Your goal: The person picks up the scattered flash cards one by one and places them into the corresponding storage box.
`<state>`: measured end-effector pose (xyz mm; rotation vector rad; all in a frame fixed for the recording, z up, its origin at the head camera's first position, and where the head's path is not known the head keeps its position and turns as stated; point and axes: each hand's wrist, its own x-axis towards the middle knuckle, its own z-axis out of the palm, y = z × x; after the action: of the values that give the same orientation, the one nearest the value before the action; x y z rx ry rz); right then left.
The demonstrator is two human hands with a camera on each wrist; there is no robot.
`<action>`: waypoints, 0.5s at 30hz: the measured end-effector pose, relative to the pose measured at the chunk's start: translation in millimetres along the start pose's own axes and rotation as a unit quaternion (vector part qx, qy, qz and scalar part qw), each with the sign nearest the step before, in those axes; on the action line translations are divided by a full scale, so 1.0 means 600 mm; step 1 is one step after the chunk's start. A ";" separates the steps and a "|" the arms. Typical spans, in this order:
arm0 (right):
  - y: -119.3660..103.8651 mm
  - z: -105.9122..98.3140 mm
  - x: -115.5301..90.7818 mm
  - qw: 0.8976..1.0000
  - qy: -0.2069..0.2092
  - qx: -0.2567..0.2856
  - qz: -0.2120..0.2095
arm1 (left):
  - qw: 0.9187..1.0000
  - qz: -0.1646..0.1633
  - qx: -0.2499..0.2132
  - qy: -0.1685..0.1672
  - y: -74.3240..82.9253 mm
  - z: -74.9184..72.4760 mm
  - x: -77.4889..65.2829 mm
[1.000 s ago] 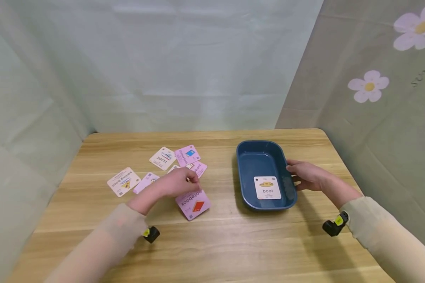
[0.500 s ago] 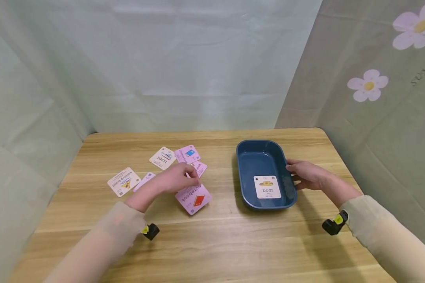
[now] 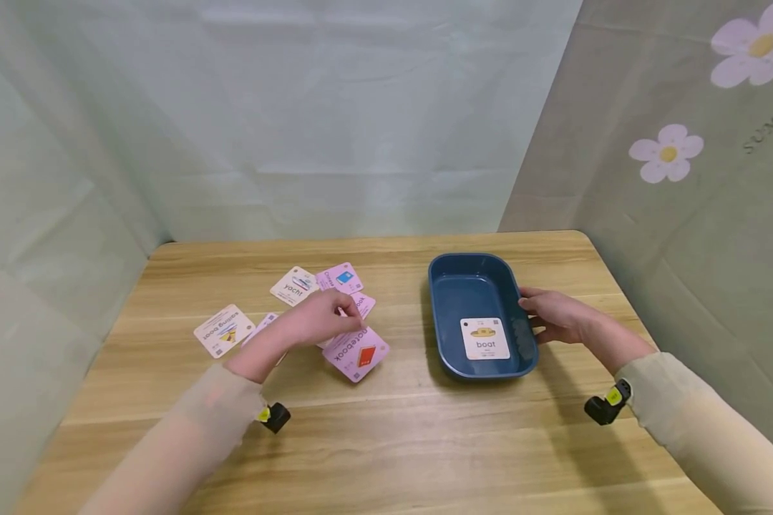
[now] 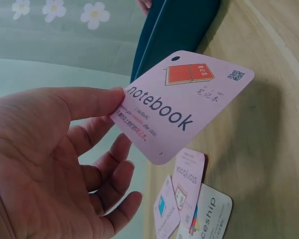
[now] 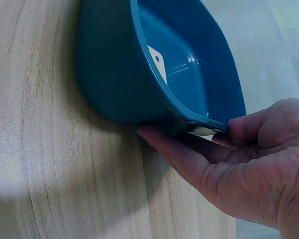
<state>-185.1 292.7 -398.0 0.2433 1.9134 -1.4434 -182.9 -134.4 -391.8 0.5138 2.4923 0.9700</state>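
Pink notebook card (image 4: 184, 109) tilts above the wooden table (image 3: 393, 429), pinched at one edge by the left hand (image 3: 322, 318), while the right hand (image 3: 560, 316) grips the side of the blue tray (image 3: 464, 297). The step in hand looks to be lifting this one card away from the loose group on the left. The next move, I judge, calls for a steady pinch and enough height to clear both the neighbouring cards and the tray's wall should it travel that way; the right hand's hold would keep the tray from sliding. From the head view the whole layout is plain: boat card (image 3: 485, 338) flat in the tray, yacht card (image 3: 295, 286) and sailing boat card (image 3: 224, 331) well apart from it on the table. Only the left wrist view shows the thumb laid over the card's face, the other fingers bent loosely below, and the storybook card (image 4: 187, 179) overlapping a white card (image 4: 212, 214) whose word is partly covered. The right wrist view adds one digit against the tray's outer wall, low down, and another at the rim, a contact the head view leaves unclear.
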 end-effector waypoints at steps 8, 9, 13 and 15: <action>0.001 -0.002 0.000 1.000 0.001 -0.003 0.000 | 1.000 0.007 -0.005 0.010 0.008 -0.009 0.001; 0.001 -0.002 0.001 1.000 0.001 -0.002 0.001 | 1.000 0.005 -0.007 0.011 0.010 -0.010 0.001; 0.001 -0.003 0.003 1.000 -0.001 0.001 0.002 | 1.000 0.004 -0.008 0.020 0.014 -0.014 0.002; 0.003 -0.004 0.004 1.000 -0.002 0.002 0.001 | 1.000 0.004 -0.009 0.025 0.017 -0.016 0.002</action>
<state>-187.0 294.9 -400.3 0.2455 1.9066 -1.4452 -186.7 -132.2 -378.4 0.5010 2.5254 1.0202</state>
